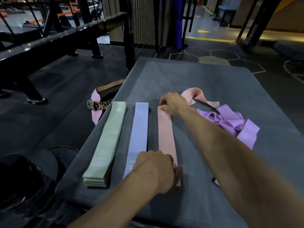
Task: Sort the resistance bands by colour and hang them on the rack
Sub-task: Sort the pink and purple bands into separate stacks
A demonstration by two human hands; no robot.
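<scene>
Left hand (156, 168) grip pinching pink band (166, 137) near end, right hand (174, 102) pinching far end, fingertips hidden

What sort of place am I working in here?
Most likely a gym: a black weight bench stands at left, weight plates lie on the rubber floor, and a leopard-print lifting belt sits beside the grey padded platform holding the bands.

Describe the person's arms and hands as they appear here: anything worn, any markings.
Both forearms are bare right up to the bottom edge of the frame, with no sleeves in view. The left hand and the right hand wear no gloves, and no watch, wristband or ring shows on either. No tattoos or other markings are visible. The image is slightly blurred, so fine detail cannot be told.
</scene>
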